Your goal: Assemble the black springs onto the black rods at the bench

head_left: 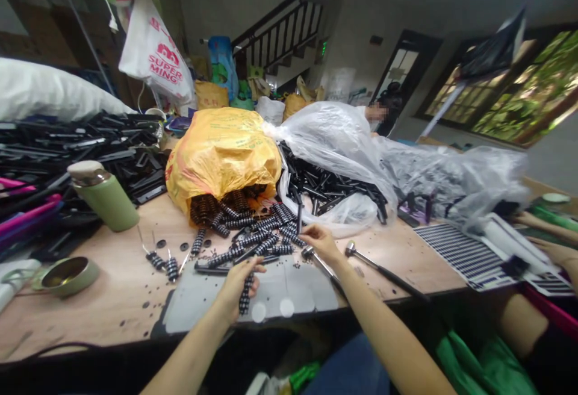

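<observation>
Remotely, I record a cup (77, 289) at left on the table (121, 268), a flask (111, 201) behind it. Right of these sits a sack (226, 148), rollers (266, 241) strewn from its mouth to the mat (302, 286). A plastic bag (336, 133) of rods (316, 184) adjoins the sack's right; two hammers (388, 273) lie before it.

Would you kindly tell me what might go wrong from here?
The slim black part, held near its lower end by the right hand, might slip. The right forearm could bump the hammer lying close beside it. The ridged cylinders, heaped loosely by the mouth of the yellow bag, may roll if nudged.
</observation>
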Demonstrator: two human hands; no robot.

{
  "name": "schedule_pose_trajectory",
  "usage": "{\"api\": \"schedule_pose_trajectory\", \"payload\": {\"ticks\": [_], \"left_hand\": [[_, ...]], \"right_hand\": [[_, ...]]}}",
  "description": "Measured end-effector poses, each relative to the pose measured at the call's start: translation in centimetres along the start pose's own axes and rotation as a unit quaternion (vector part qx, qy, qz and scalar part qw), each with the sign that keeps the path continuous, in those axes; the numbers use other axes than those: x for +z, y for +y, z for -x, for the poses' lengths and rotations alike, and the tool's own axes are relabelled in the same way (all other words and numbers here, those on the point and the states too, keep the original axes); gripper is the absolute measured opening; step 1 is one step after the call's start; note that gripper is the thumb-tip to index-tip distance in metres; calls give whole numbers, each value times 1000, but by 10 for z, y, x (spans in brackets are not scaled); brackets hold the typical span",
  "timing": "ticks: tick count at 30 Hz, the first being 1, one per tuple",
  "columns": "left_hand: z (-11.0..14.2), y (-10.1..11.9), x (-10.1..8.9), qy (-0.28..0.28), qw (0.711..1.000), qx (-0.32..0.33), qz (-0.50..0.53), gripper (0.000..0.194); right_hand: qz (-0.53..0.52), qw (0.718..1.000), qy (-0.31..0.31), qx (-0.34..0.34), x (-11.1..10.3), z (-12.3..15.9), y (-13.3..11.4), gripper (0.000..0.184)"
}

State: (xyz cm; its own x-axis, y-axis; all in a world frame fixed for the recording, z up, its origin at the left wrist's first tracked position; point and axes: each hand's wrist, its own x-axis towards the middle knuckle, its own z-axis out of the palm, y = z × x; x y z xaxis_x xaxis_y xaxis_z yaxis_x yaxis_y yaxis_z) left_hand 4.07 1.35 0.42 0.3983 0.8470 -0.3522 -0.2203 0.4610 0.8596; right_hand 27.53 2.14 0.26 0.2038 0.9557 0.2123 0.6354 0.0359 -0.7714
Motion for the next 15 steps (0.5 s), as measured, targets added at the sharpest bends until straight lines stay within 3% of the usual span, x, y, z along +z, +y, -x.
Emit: {"api": "schedule_pose_trajectory", "payload": {"ticks": [3, 5, 9, 12, 15], "left_hand": [[-6, 1, 18, -49, 999, -19, 13, 30], [-9, -4, 23, -47, 999, 8, -25, 25], [-13, -19, 18, 11, 982, 74, -173, 19], [-14, -25, 7, 75, 939, 168, -291, 15], [-12, -28, -4, 82, 899, 237, -360, 16]], "right_hand": [[-64, 996, -46, -34, 27, 59, -25, 16], [-97, 990, -52, -84, 36, 79, -35, 18], [2, 993, -7, -121, 38, 75, -35, 14], [49, 992, -31, -110, 46, 70, -28, 10], [66, 995, -19, -75, 63, 75, -26, 18]]}}
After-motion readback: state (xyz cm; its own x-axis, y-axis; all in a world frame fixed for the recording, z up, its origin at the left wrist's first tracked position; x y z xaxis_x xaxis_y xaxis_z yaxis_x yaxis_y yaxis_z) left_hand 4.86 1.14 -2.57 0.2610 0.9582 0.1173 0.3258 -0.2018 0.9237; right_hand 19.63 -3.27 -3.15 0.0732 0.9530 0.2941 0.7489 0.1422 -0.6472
